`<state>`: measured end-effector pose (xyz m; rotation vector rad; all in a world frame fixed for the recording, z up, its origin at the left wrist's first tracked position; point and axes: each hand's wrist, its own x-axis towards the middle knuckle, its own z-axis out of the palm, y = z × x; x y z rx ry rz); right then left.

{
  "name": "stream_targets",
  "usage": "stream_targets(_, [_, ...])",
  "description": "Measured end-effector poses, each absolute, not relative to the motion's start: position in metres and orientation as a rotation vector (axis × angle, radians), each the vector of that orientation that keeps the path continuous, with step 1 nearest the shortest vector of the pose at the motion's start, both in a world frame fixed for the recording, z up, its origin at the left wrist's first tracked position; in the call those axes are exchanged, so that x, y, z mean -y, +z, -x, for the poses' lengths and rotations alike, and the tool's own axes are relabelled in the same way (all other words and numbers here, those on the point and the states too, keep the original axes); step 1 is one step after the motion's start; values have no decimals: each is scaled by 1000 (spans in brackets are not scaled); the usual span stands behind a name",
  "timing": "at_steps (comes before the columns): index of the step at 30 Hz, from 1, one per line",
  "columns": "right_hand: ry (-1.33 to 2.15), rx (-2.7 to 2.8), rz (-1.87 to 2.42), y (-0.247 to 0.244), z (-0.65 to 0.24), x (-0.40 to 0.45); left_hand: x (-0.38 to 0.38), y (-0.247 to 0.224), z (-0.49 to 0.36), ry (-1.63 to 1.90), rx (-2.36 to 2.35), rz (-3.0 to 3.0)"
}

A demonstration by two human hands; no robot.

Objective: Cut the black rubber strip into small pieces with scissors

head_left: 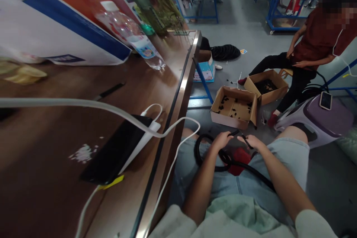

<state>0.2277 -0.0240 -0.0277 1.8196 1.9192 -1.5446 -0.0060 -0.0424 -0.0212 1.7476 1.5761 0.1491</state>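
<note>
Above my lap, my left hand point(222, 140) is closed round a black cord, whose end points toward my other hand. My right hand point(252, 142) grips a small dark tool, too small to make out exactly, with its tip close to that cord end. Whether the tip touches the cord cannot be told. A thick black coil point(199, 152) lies over my thighs, looping beside my left wrist and running under my right forearm. Something red point(237, 160) sits between my legs beneath the coil.
Ahead on the floor are an open carton point(231, 119) with small black pieces and a second carton point(275, 96). A person in dark red sits beyond. At left, a wooden table point(111, 70) bears a bottle point(145, 46), a black phone point(117, 150) and white cables.
</note>
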Motion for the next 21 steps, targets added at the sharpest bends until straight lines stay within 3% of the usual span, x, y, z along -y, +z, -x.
stream_targets(3, [-1489, -1957, -1825, -27, -226, 24, 42, -20, 5, 122, -1608, -1740])
stream_targets(12, [-1894, -1773, -1773, -36, -229, 22, 38, -20, 5, 172, -1743, -1714])
stream_targets(21, [-2107, -1859, -1834, -40, -216, 26, 42, -20, -4, 222, -1373, -1809])
